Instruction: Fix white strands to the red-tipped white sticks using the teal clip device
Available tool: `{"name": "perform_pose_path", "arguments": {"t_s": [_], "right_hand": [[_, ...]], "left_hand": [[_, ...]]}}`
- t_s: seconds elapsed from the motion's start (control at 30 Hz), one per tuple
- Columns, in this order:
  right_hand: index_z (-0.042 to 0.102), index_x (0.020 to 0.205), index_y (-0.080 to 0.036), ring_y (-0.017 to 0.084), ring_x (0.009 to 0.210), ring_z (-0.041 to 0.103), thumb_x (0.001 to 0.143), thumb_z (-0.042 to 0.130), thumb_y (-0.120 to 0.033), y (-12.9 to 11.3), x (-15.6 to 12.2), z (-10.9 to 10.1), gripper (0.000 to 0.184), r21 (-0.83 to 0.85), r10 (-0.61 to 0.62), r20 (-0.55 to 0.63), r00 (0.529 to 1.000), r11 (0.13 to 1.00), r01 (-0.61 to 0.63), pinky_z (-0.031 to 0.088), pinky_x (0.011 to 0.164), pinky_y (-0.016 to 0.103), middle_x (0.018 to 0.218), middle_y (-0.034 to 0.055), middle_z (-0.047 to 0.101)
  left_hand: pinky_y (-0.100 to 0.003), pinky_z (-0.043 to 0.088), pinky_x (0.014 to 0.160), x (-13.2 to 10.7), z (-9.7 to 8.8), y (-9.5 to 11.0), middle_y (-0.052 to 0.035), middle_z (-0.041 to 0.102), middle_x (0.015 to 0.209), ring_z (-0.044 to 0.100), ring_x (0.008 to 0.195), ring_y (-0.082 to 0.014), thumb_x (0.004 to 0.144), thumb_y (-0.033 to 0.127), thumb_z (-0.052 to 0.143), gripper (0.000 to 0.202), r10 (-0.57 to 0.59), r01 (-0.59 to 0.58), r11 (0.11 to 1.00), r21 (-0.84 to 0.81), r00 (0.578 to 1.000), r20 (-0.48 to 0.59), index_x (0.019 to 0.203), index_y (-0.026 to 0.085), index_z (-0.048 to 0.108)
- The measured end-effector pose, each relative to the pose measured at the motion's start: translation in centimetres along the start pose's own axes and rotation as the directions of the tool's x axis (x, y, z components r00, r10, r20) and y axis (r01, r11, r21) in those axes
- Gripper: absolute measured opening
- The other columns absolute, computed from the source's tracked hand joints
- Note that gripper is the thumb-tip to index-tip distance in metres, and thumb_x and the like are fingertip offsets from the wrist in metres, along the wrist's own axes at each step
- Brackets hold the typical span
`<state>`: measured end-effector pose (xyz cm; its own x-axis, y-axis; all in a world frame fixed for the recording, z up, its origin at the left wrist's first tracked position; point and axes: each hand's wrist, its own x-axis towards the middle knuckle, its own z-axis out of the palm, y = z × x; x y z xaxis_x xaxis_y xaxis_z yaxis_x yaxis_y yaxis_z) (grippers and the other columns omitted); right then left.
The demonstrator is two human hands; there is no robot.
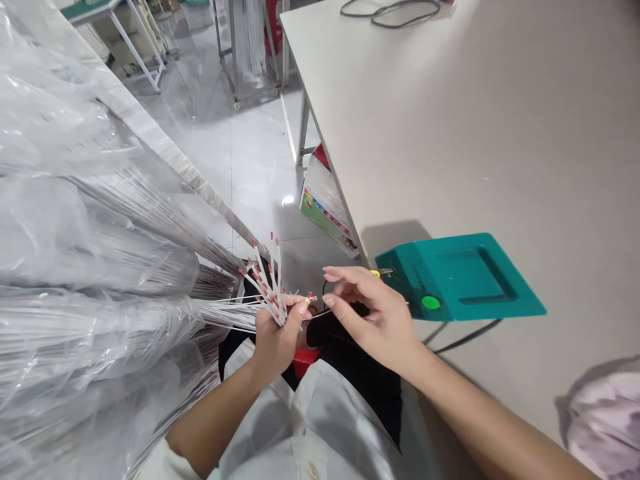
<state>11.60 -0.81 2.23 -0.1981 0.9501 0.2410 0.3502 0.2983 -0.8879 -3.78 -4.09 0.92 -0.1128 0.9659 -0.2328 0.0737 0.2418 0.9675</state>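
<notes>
My left hand [280,333] is closed around a bunch of thin white wires [270,283] with red tips, which fan upward from its fist. Between its thumb and forefinger one red-tipped end points toward my right hand [373,313]. That right hand hovers just beside it, thumb and fingers apart, with nothing visible between them. Behind its knuckles, on the table edge, sits a teal device [460,277] with a green round button [431,303] and a small metal-and-yellow fitting [384,272] at its near side.
Large bundles of white wires in clear plastic [100,327] fill the left side. A pale table [450,147] spans the right, with a black cable [400,13] at its far end. A printed box [327,207] stands below. Pink fabric [607,427] lies lower right.
</notes>
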Motion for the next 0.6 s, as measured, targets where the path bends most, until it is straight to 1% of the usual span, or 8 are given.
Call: {"name": "perform_pose_path", "arguments": {"t_s": [0.07, 0.13, 0.17, 0.23, 0.3, 0.4, 0.53, 0.6], "right_hand": [[0.058, 0.108, -0.022, 0.015, 0.081, 0.06, 0.08, 0.058, -0.022, -0.3, 0.5, -0.7, 0.028, -0.06, -0.089, 0.142, 0.986, 0.993, 0.098, 0.051, 0.069, 0.027, 0.107, 0.0085, 0.059], [0.064, 0.096, -0.023, 0.015, 0.087, 0.06, 0.082, 0.056, -0.02, -0.5, 1.1, -1.3, 0.017, -0.049, -0.148, 0.318, 0.937, 0.984, 0.172, 0.049, 0.075, 0.028, 0.103, 0.0069, 0.061], [0.065, 0.09, -0.022, 0.014, 0.085, 0.06, 0.083, 0.054, -0.018, -0.6, 1.4, -1.4, 0.014, -0.013, -0.153, 0.386, 0.91, 0.985, 0.171, 0.048, 0.075, 0.027, 0.098, 0.0058, 0.062], [0.066, 0.08, -0.02, 0.011, 0.075, 0.059, 0.084, 0.053, -0.017, -0.7, 1.9, -1.5, 0.014, 0.086, -0.11, 0.466, 0.878, 0.993, 0.079, 0.047, 0.067, 0.024, 0.086, 0.0039, 0.062], [0.066, 0.075, -0.018, 0.009, 0.066, 0.056, 0.082, 0.056, -0.02, -0.8, 2.2, -1.3, 0.012, 0.197, -0.029, 0.482, 0.875, 0.977, -0.076, 0.045, 0.059, 0.022, 0.079, 0.0029, 0.059], [0.066, 0.074, -0.016, 0.008, 0.06, 0.054, 0.077, 0.063, -0.026, -0.7, 2.3, -0.6, 0.011, 0.354, 0.078, 0.495, 0.866, 0.892, -0.282, 0.045, 0.054, 0.022, 0.075, 0.0014, 0.055], [0.068, 0.073, -0.017, 0.009, 0.058, 0.057, 0.069, 0.071, -0.032, -0.3, 1.8, 0.4, 0.015, 0.506, 0.215, 0.484, 0.848, 0.722, -0.472, 0.048, 0.053, 0.024, 0.073, 0.0002, 0.056], [0.069, 0.074, -0.018, 0.009, 0.056, 0.056, 0.068, 0.072, -0.034, -0.2, 1.4, 1.1, 0.017, 0.546, 0.288, 0.449, 0.846, 0.662, -0.514, 0.046, 0.048, 0.023, 0.072, 0.0, 0.056]], "left_hand": [[-0.025, 0.043, 0.065, 0.1, -0.2, 0.5, -0.0014, 0.063, 0.065, 0.056, 0.062, -0.0129, 0.08, 0.032, 0.054, 0.022, 0.064, -0.066, 0.996, 0.057, 0.997, 0.047, 0.069, 0.015, 0.063], [-0.025, 0.043, 0.066, 0.3, -0.4, 0.8, -0.0021, 0.064, 0.066, 0.056, 0.064, -0.0141, 0.08, 0.032, 0.053, 0.023, 0.097, -0.107, 0.991, 0.076, 0.987, 0.128, 0.068, 0.015, 0.063], [-0.026, 0.043, 0.065, 0.4, -0.6, 0.8, -0.0023, 0.063, 0.065, 0.056, 0.064, -0.0143, 0.081, 0.033, 0.053, 0.025, 0.097, -0.111, 0.991, 0.074, 0.981, 0.171, 0.067, 0.014, 0.063], [-0.025, 0.042, 0.062, 0.6, -0.9, 0.7, -0.0027, 0.061, 0.063, 0.054, 0.062, -0.0141, 0.08, 0.034, 0.053, 0.027, 0.075, -0.095, 0.993, 0.076, 0.969, 0.235, 0.066, 0.014, 0.062], [-0.025, 0.04, 0.058, 0.8, -1.4, 0.4, -0.0026, 0.059, 0.06, 0.052, 0.059, -0.0132, 0.08, 0.036, 0.054, 0.029, 0.045, -0.066, 0.995, 0.068, 0.961, 0.273, 0.065, 0.013, 0.062], [-0.023, 0.036, 0.051, 1.0, -1.9, 0.0, -0.0009, 0.054, 0.055, 0.046, 0.051, -0.0099, 0.079, 0.041, 0.055, 0.032, 0.001, -0.005, 1.0, 0.011, 0.945, 0.326, 0.066, 0.013, 0.063], [-0.021, 0.029, 0.044, 0.9, -2.0, -0.2, 0.0025, 0.046, 0.048, 0.034, 0.043, -0.0059, 0.076, 0.045, 0.058, 0.034, -0.02, 0.043, 0.996, -0.074, 0.957, 0.288, 0.066, 0.013, 0.063], [-0.021, 0.028, 0.043, 0.9, -1.7, -0.4, 0.0039, 0.043, 0.046, 0.032, 0.042, -0.0056, 0.076, 0.045, 0.059, 0.033, -0.023, 0.054, 0.99, -0.126, 0.972, 0.235, 0.069, 0.013, 0.063]]}}
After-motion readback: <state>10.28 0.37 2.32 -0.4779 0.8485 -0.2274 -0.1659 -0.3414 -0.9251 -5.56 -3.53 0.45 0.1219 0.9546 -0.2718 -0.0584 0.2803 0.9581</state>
